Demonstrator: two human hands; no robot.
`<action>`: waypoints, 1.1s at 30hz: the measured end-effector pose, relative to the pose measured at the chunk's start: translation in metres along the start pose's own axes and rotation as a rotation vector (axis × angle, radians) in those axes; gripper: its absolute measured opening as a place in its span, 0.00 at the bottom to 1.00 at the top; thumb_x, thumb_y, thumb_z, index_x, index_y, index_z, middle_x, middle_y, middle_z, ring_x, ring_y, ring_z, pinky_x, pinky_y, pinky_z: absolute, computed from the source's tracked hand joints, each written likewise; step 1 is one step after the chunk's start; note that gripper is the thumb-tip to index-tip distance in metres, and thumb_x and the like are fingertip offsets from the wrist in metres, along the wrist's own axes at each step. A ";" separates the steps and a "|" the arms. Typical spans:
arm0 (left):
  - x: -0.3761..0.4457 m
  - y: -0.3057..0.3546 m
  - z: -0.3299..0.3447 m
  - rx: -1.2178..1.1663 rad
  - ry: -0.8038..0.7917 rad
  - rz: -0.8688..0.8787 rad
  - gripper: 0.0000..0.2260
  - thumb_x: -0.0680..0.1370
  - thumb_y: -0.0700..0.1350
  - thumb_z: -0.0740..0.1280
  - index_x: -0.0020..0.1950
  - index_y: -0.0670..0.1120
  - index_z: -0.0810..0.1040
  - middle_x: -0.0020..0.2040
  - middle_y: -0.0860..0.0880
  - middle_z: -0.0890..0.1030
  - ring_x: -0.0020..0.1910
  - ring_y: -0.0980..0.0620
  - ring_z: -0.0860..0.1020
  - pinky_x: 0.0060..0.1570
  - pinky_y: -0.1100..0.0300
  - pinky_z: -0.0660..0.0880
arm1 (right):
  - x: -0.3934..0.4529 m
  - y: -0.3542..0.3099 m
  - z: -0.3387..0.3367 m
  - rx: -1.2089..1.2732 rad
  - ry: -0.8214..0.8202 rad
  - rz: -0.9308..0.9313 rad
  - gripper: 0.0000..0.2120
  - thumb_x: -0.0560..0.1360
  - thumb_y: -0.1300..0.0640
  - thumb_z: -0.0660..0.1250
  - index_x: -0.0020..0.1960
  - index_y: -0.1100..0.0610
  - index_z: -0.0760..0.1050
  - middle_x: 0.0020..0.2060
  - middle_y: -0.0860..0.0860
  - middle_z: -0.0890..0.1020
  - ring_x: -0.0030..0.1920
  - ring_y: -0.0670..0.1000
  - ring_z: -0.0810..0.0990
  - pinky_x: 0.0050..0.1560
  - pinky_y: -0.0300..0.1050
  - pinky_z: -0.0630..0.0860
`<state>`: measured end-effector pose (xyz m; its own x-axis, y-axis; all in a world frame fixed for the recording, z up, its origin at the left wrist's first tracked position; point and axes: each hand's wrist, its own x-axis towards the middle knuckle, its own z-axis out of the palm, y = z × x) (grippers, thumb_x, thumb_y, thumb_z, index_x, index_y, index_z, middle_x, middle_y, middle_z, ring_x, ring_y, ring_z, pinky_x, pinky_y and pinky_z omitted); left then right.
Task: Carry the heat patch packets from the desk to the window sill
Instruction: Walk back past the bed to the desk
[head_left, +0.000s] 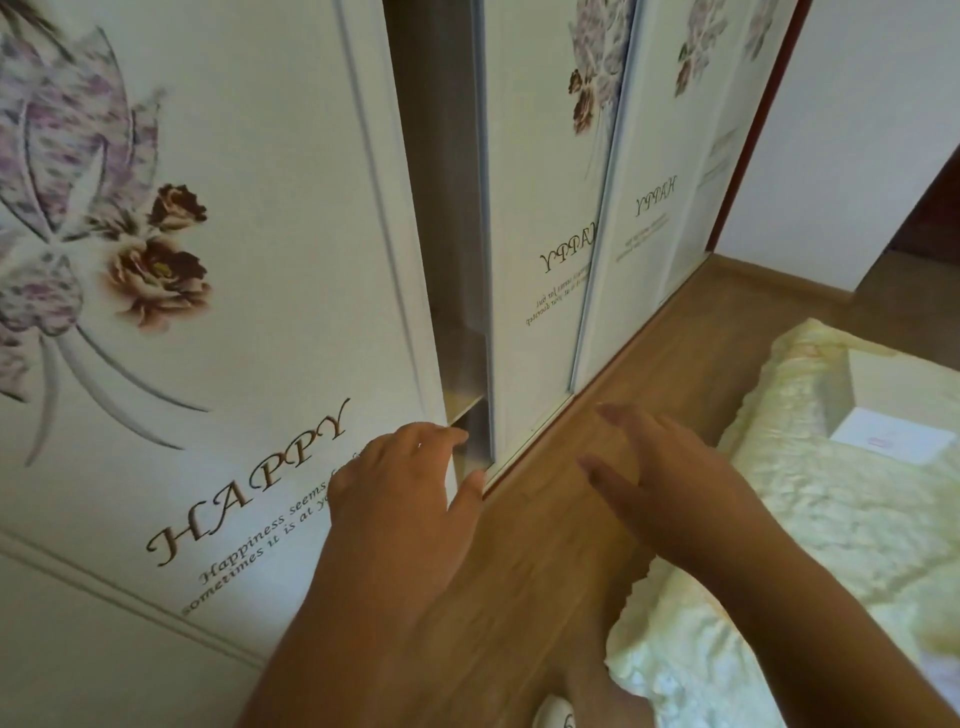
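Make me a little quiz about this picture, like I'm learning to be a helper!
1. True or false: the left hand is at the edge of the sliding door that says HAPPY.
2. What is the right hand holding? A) a packet B) nothing C) a cup
3. Fill in: the white box lies on the yellow ____.

Key:
1. True; its fingertips reach the door's edge, beside the dark gap.
2. B; its fingers are spread over the wooden floor, and no packets show anywhere in view.
3. Bedspread.
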<state>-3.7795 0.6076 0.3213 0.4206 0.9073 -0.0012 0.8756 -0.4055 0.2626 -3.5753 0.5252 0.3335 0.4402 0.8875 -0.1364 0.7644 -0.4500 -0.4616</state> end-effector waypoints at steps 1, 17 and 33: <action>0.010 0.000 0.001 0.007 0.000 0.004 0.21 0.82 0.63 0.56 0.74 0.62 0.66 0.75 0.60 0.69 0.74 0.56 0.67 0.72 0.53 0.64 | 0.012 0.000 0.001 0.006 -0.004 -0.006 0.30 0.80 0.36 0.62 0.79 0.42 0.63 0.76 0.46 0.72 0.74 0.53 0.74 0.74 0.58 0.72; 0.190 0.078 -0.001 0.073 -0.009 0.104 0.20 0.82 0.64 0.56 0.73 0.63 0.66 0.74 0.61 0.69 0.73 0.57 0.68 0.72 0.53 0.65 | 0.180 0.037 -0.059 0.048 0.082 -0.035 0.31 0.80 0.34 0.61 0.79 0.42 0.62 0.76 0.45 0.73 0.71 0.51 0.77 0.72 0.55 0.74; 0.356 0.204 0.056 0.020 -0.155 0.523 0.21 0.82 0.65 0.54 0.75 0.64 0.63 0.75 0.61 0.67 0.75 0.56 0.64 0.75 0.49 0.62 | 0.245 0.139 -0.106 0.028 0.272 0.462 0.31 0.80 0.33 0.60 0.79 0.41 0.61 0.78 0.43 0.70 0.74 0.50 0.74 0.73 0.50 0.71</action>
<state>-3.4375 0.8420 0.3205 0.8301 0.5573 -0.0182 0.5437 -0.8019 0.2475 -3.3106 0.6697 0.3290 0.8367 0.5385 -0.1000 0.4513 -0.7813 -0.4313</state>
